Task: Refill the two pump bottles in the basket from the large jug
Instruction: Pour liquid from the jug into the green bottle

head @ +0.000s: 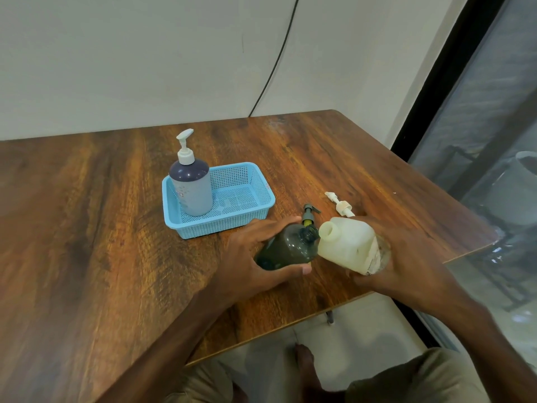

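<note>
My left hand [255, 251] grips a dark olive bottle [286, 248] with its pump off and its open neck [307, 234] tilted toward the jug. My right hand [406, 257] holds the cream-white jug [347, 244], tipped left with its open mouth [327, 229] next to the bottle's neck. A grey-blue pump bottle [193, 186] with a white pump stands upright in the left end of the light blue basket [255, 212]. The dark pump head [309, 213] and a white pump [340, 205] lie on the table behind the jug.
The wooden table [101, 228] ends just behind my hands on the right, where its edge [470, 254] runs diagonally. A black cable [276, 62] hangs down the wall behind. A glass door frame [441, 82] stands at the right.
</note>
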A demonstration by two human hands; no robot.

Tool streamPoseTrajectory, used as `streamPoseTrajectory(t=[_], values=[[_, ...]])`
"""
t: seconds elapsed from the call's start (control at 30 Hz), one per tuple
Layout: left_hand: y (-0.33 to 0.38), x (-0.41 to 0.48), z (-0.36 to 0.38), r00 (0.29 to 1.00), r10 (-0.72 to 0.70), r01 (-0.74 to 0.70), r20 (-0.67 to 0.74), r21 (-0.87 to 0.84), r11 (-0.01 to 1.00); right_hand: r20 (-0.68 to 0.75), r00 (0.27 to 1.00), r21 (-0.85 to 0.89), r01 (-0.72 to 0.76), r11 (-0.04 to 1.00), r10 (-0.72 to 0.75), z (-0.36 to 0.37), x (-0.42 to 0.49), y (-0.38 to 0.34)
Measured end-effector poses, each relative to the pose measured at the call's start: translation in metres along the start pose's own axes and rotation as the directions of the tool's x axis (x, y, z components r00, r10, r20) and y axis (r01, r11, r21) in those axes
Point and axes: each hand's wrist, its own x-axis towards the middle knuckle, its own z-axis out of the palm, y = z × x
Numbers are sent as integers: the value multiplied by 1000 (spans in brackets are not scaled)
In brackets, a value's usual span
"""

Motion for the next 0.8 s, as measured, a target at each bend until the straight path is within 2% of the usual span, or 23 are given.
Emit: streamPoseTrajectory(t=[0.37,0.8], values=[[-1,0,0,1000,1,-2,5,35,999,16,1000,32,16,999,-17,-1,1,2],[-3,0,2,1000,15,-15,-3,27,1000,2,993,7,118,993,-118,-4,6,8]])
